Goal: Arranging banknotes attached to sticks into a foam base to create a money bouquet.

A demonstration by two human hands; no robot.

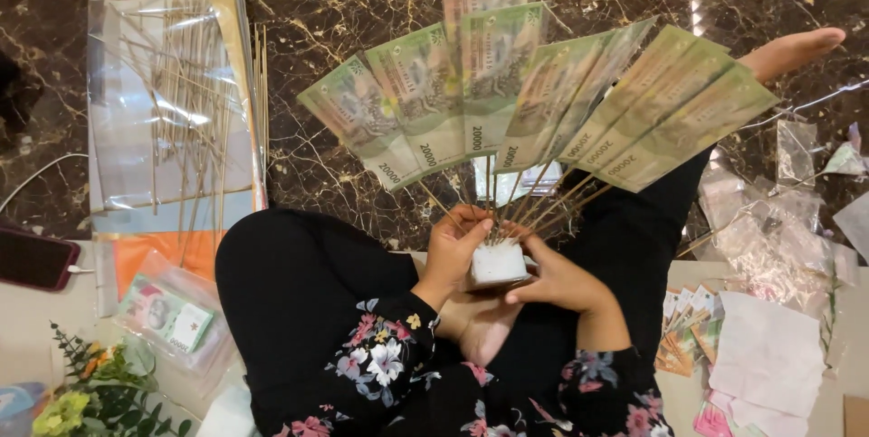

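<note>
1. Notes (pixel 507 93) on thin sticks (pixel 534 201) fan out from a white foam block (pixel 499 263) held over the person's lap; the work in hand looks like building a fan of money, and it seems well along, since about nine green notes already stand in the block.
2. Left hand (pixel 455 247) sits on the block's left side, its fingers (pixel 472 224) closed around the sticks just above the foam, seemingly seating or steadying one.
3. Right hand (pixel 561 281) cups the block from the right and below, fingers curled against the foam to brace it.
4. Judging by the uneven gaps in the fan, the next move calls for a firm hold on the block while one stick is pushed or turned, without tipping its neighbours.
5. Near the floor's lower left lie a clear packet of notes (pixel 172 315) and a flower sprig (pixel 100 396); a dark phone (pixel 34 258) rests at the left edge.
6. Lower right holds a small pile of orange notes (pixel 688 328), pink paper (pixel 769 355) and crumpled clear wrappers (pixel 769 238).
7. Farther off, on the dark marble floor (pixel 308 165), spare sticks lie on plastic sleeves (pixel 172 102) at upper left.
8. A bare foot (pixel 797 49) shows at upper right, behind the fan.
</note>
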